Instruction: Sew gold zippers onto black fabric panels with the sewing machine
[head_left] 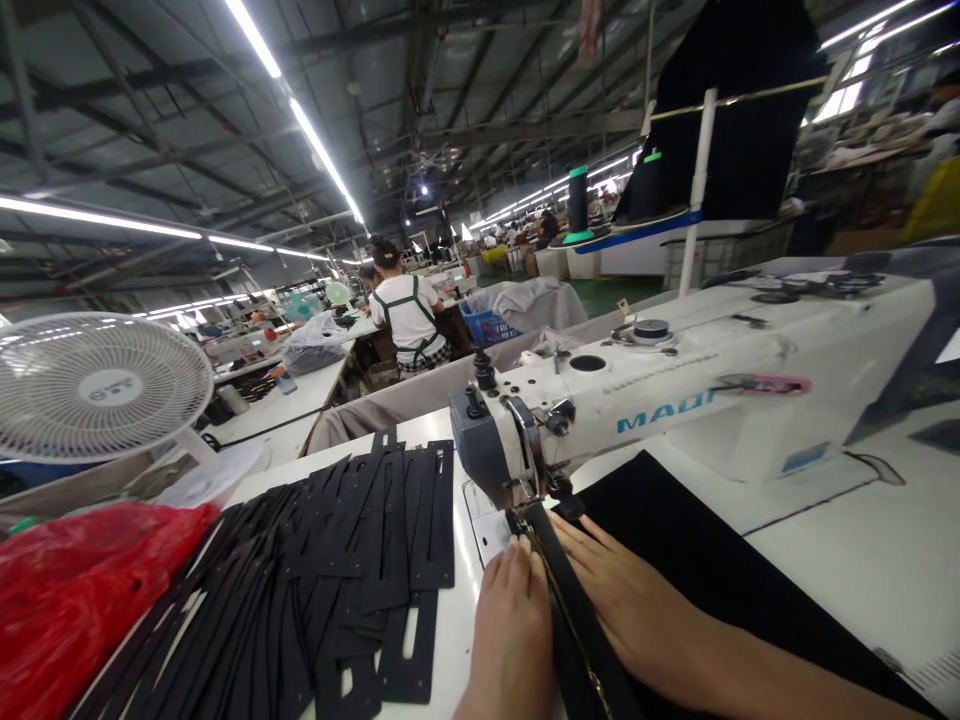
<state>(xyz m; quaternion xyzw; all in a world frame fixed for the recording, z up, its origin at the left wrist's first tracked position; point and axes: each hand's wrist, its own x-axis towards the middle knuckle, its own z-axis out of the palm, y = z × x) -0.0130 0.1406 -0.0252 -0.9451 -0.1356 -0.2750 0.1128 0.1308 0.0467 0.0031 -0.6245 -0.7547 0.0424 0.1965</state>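
My left hand (511,620) lies flat, fingers together and stretched out, on the white table just left of a black strip with a zipper (577,620). On the strip's other side, my right hand (626,595) lies flat on black fabric (712,560), its fingers pointing toward the needle. The strip runs between both hands up under the presser foot (534,500) of a white sewing machine (675,395).
A spread pile of black cut pieces with slots (330,570) lies to the left. A red plastic bag (75,590) sits at the far left beside a white fan (97,385). Thread cones (577,205) stand behind the machine. A person in a white shirt (409,320) works at a table further back.
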